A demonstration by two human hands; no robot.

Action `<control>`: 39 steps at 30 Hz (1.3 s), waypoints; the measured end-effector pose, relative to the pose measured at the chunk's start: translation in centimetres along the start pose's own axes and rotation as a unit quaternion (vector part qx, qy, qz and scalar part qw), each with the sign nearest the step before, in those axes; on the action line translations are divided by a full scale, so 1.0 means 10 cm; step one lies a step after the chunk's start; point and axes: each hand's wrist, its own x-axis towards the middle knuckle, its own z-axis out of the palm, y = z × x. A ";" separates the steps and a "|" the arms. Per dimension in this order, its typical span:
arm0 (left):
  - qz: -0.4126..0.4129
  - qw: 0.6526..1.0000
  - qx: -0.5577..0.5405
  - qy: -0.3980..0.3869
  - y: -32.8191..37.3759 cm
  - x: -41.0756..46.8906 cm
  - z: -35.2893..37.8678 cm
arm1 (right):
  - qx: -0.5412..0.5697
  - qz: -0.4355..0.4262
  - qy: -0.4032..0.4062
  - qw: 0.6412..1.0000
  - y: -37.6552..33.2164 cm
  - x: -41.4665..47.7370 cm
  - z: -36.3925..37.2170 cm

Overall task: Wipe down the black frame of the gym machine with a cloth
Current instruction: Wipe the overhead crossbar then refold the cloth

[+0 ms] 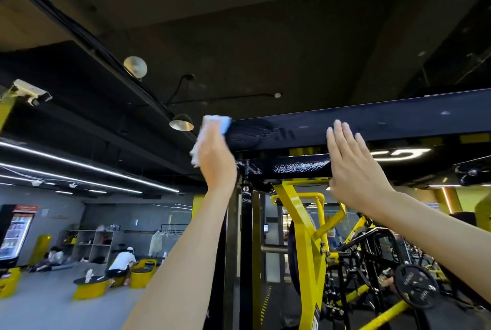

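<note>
- The black frame (385,122) of the gym machine runs overhead as a long top beam, from the middle of the view to the right edge.
- The cloth (212,127), white with a blue patch, sits at the left end of that beam, against its front face.
- The left hand (216,154) reaches up and presses the cloth to the beam. Its fingers look stretched out together, flat over the cloth rather than curled, though they are blurred.
- A streaked, dull patch on the beam lies just right of the cloth.
- The right hand (353,170) is spread flat and holds nothing, with straight fingers on the beam's front face, well apart from the cloth.
- Below the beam hang a yellow lever arm (300,212) and a weight plate (414,287).
</note>
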 end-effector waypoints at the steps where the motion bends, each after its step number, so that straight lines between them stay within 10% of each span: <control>1: -0.079 0.996 0.012 0.046 0.02 0.03 -0.03 | -0.012 -0.006 0.011 1.000 0.02 0.00 0.04; 3: -0.077 0.997 0.013 0.030 0.26 -0.03 0.02 | -0.024 -0.016 0.030 0.999 0.05 0.01 0.11; 7: 0.235 0.957 -0.031 -0.165 0.37 -0.19 0.08 | -0.035 -0.025 0.054 0.998 0.04 0.02 0.14; 12: -0.061 0.995 0.083 -0.007 0.23 -0.07 -0.01 | -0.044 -0.021 0.035 0.998 0.04 0.00 0.14; 17: 0.270 0.948 0.034 -0.166 0.42 -0.38 0.09 | -0.038 -0.019 0.050 0.998 0.04 -0.01 0.18; 21: -0.036 0.993 0.106 -0.037 0.06 -0.15 -0.03 | -0.037 -0.030 0.061 0.997 0.08 0.00 0.19; 27: 0.218 0.957 0.103 -0.163 0.19 -0.28 0.04 | -0.026 -0.027 0.062 0.997 0.07 0.00 0.22; 32: -0.093 0.993 0.061 -0.037 0.25 -0.24 0.03 | -0.028 -0.009 0.020 0.999 -0.01 0.00 0.13; 37: 0.281 0.938 0.046 -0.196 0.75 -0.53 0.21 | -0.010 -0.004 0.005 1.000 -0.01 -0.01 0.12; 39: 0.275 0.942 0.084 -0.173 0.50 -0.40 0.19 | -0.011 -0.015 0.007 1.000 0.01 -0.02 0.07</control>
